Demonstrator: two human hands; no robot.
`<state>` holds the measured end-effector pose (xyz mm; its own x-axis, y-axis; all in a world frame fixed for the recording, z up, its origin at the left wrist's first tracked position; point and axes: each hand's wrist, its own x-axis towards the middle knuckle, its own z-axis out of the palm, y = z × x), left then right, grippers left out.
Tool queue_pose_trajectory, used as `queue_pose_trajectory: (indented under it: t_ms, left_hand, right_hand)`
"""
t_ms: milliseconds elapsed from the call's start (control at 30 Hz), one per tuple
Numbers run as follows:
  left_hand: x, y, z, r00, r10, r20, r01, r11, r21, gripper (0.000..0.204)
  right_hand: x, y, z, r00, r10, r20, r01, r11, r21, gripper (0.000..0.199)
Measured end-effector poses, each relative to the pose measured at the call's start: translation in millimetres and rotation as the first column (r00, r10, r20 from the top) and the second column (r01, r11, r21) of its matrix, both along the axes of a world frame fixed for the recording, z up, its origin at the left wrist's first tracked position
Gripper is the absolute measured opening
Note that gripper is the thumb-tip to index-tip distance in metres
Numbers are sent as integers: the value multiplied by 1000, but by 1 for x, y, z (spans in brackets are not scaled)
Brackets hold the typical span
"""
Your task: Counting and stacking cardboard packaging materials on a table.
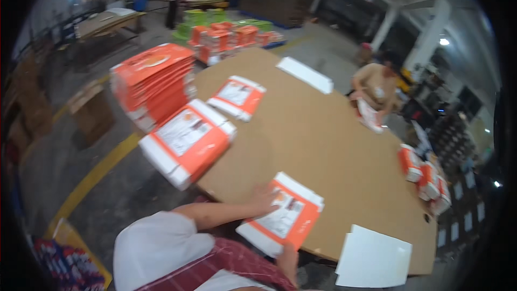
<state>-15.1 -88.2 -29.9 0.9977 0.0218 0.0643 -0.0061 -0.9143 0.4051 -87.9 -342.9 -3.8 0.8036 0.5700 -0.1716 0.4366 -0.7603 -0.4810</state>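
Observation:
An orange-and-white flat carton (291, 221) with a printed panel lies at the table's near edge, partly over it. My left hand (263, 200) rests on its left side, fingers stretched over the top face and a little blurred. At its near edge my right hand (288, 261) grips the carton, thumb on top; the other fingers are hidden beneath. To the left is a pile of similar flat cartons (188, 134), overhanging the table edge, with one smaller-looking carton (237, 96) beyond it.
A tall orange carton stack (153, 81) stands at the left. White sheets (374, 258) lie near right, another white sheet (306, 74) at the far edge. Orange packs (425, 175) sit at the right edge. Across the brown table (323, 140) a person (377, 83) handles a white-and-orange piece.

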Motion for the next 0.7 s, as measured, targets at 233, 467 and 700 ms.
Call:
queue_pose_trajectory:
  t_ms: [233,467,700]
  left_hand:
    - [3,2,10,999,44,32,-46,997,54,64]
    - [4,12,17,999,16,-43,-16,1000,-6,64]
    - [-9,3,13,999,42,9,-41,999,-35,65]
  right_hand:
    - [30,-131,14,533,-566,629,792,595,-136,48]
    - [67,-202,-51,811,-399,428,563,729,-390,77]
    - [51,-183,-8,642,-500,581,767,420,-486,83]
